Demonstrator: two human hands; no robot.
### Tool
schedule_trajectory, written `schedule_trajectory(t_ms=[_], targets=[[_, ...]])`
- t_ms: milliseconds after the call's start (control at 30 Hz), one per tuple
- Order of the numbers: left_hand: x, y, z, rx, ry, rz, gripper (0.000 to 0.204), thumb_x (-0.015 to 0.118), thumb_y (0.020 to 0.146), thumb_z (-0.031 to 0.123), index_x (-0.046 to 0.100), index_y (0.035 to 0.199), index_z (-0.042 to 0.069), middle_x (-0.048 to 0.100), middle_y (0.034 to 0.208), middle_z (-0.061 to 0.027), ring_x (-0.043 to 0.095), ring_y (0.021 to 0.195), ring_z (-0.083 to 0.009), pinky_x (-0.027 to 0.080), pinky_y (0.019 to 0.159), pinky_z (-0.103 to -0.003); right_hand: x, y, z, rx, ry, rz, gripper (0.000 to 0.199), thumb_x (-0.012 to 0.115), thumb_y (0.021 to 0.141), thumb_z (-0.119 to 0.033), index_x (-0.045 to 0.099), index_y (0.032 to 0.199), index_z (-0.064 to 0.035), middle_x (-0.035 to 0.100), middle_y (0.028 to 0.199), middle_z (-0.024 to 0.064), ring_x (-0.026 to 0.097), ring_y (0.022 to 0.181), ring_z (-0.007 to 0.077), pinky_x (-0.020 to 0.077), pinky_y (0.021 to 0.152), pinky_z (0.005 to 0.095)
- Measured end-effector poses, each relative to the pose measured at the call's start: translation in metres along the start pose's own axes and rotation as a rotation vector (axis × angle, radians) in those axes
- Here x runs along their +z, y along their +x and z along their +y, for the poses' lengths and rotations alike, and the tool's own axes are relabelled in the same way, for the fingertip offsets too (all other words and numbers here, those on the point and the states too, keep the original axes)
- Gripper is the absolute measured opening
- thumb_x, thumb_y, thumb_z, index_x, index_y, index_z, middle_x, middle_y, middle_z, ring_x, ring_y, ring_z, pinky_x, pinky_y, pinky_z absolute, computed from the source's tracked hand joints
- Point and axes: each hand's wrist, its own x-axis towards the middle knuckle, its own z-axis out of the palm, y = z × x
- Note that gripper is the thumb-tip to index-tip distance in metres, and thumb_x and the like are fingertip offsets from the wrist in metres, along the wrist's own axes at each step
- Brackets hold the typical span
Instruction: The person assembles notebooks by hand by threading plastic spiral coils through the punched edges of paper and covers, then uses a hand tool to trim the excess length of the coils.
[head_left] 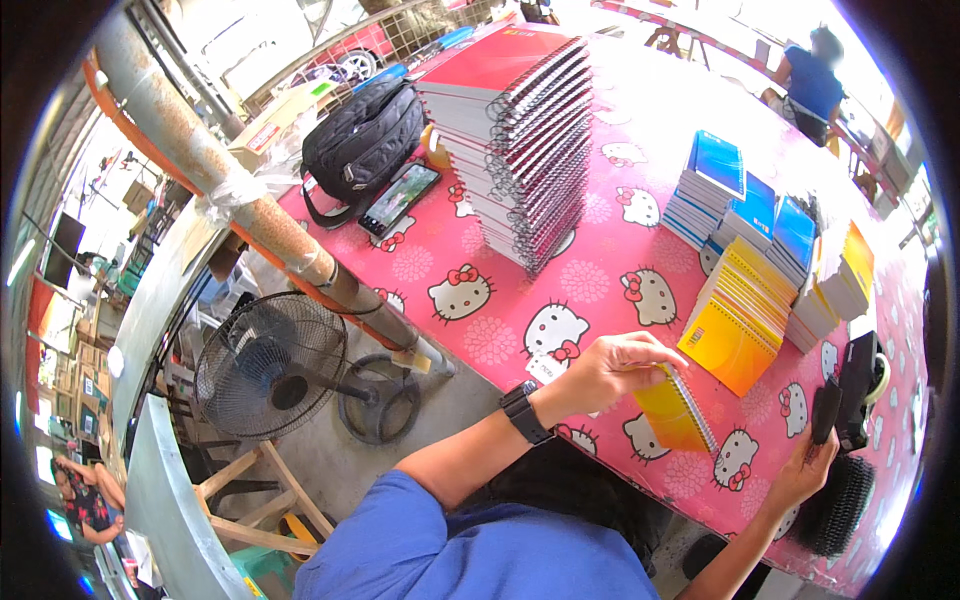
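So, lower right of centre, the left hand pinches a yellow notebook over the pink cat-patterned bench; far lower right, the right hand grips a black tool; a fan stands left

printed title on red notebook, lettering on yellow notebook

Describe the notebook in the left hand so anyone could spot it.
Find the pink table, then the stack of yellow notebooks at right. Nearer the person is a yellow spiral notebook. It alone is in the left hand, apart from the stack.
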Motion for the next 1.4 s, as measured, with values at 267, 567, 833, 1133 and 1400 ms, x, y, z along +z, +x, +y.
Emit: schedule_trajectory(t_ms=[267,567,833,1133,1400], targets=[[0.043,0.003,0.027,0.268,0.327,-0.002,0.022,0.070,0.075,0.001,0.069,0.096,0.006,0.066,0.090,-0.0062,0.064,0.083,-0.0167,0.052,0.072,-0.029,0.002,-0.016,-0.092,-0.224,0.292,-0.489,0.035,0.070,0.081,-0.020,0.060,0.107,0.0012,0.059,0.109,0.0145,0.054,0.104,0.0244,0.0419,0.091,0.0338],[0.045,0.005,0.038,0.368,0.304,0.143,0.017,0.074,0.073,0.000,0.070,0.089,0.004,0.068,0.085,-0.0073,0.066,0.079,-0.0155,0.053,0.066,-0.026,0.029,-0.024,-0.147,-0.217,0.511,-0.497,0.025,0.071,0.080,-0.020,0.063,0.091,0.0001,0.061,0.084,0.0096,0.055,0.073,0.0177,0.0435,0.064,0.0269],[0.026,0.013,0.065,0.397,0.337,0.166,0.013,0.074,0.074,-0.001,0.069,0.085,0.005,0.069,0.087,-0.0084,0.066,0.077,-0.0129,0.052,0.065,-0.023,0.046,-0.011,-0.179,-0.209,0.562,-0.509,0.020,0.067,0.083,-0.010,0.061,0.097,0.0018,0.062,0.084,0.0089,0.060,0.077,0.0168,0.0477,0.070,0.0264],[0.024,0.017,0.078,0.627,0.587,0.220,0.014,0.073,0.074,-0.001,0.067,0.085,0.005,0.068,0.086,-0.0087,0.066,0.075,-0.0154,0.052,0.064,-0.026,0.056,0.006,-0.195,-0.433,0.565,-0.435,0.022,0.076,0.073,-0.008,0.062,0.089,-0.0012,0.059,0.079,0.0080,0.059,0.070,0.0176,0.0485,0.062,0.0269],[0.018,0.020,0.100,0.604,0.616,0.330,0.014,0.069,0.075,-0.004,0.063,0.084,0.004,0.065,0.082,-0.0078,0.064,0.073,-0.0162,0.051,0.061,-0.026,0.063,0.031,-0.218,-0.570,0.563,-0.548,0.014,0.066,0.081,-0.009,0.060,0.089,-0.0009,0.055,0.080,0.0109,0.056,0.072,0.0258,0.0471,0.063,0.0340]])
